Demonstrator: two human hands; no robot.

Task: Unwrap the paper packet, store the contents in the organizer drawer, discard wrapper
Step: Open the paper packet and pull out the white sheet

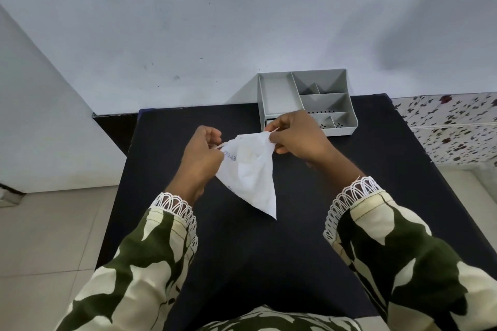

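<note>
Above the black table, the left hand and right hand each pinch a top corner of the white paper packet, near the grey organizer.

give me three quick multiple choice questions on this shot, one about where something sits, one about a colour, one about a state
1. Where does the grey organizer stand on the black table?
A. near edge, by the person
B. far edge, against the wall
C. on the floor

2. What colour is the paper packet?
A. white
B. brown
C. blue

3. How is the packet held?
A. lying flat, untouched
B. one hand only
C. pinched at its top corners by both hands, off the table

Answers:
1 B, it sits at the far right, backing onto the wall.
2 A, white with a little dark print.
3 C, the left hand and the right hand each grip a top corner, its point hanging down.
</note>
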